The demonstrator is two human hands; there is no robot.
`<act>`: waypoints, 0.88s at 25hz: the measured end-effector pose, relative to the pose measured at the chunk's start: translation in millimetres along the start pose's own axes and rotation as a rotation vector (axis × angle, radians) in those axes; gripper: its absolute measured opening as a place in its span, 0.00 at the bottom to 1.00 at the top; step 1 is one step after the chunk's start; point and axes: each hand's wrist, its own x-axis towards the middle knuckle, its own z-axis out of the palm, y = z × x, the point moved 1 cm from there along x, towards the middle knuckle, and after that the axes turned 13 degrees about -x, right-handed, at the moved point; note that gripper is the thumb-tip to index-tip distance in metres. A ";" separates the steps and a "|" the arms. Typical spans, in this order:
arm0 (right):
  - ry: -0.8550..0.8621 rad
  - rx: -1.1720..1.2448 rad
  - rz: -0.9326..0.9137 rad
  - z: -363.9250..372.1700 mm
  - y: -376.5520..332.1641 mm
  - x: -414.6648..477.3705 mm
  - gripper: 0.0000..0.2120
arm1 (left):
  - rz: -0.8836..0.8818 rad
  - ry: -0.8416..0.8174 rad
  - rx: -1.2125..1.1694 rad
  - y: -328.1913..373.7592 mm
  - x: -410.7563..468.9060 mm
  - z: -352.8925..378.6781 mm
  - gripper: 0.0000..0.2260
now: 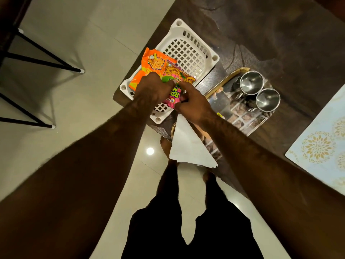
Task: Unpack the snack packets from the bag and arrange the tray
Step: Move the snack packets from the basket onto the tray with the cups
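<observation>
A white plastic lattice tray (188,51) lies on the corner of a dark wooden table. An orange snack packet (149,66) rests in its near-left part, partly over the rim. On top of it lies a pink snack packet (175,73). My left hand (151,88) grips the pink packet's left side and my right hand (194,103) pinches its near right edge, both over the tray. A white paper bag (188,146) hangs flat below my right wrist at the table edge; how it is held is hidden.
A glossy serving tray (240,116) with a gold rim sits right of the white tray, carrying two steel cups (252,82) (267,100). A patterned placemat (321,144) lies at far right. Black chair legs (43,57) stand on the tiled floor at left.
</observation>
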 end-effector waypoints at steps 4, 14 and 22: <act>0.027 0.191 0.122 -2.9 -1.0 -3.0 0.27 | -0.068 -0.089 -0.421 -4.8 -3.0 1.6 0.22; 0.146 0.847 0.423 -27.9 32.8 -37.8 0.16 | 0.061 -0.427 -0.492 9.1 -55.2 25.2 0.18; 0.241 0.822 0.597 -29.8 78.2 -44.9 0.15 | 0.196 -0.468 -0.242 11.1 -59.4 76.5 0.14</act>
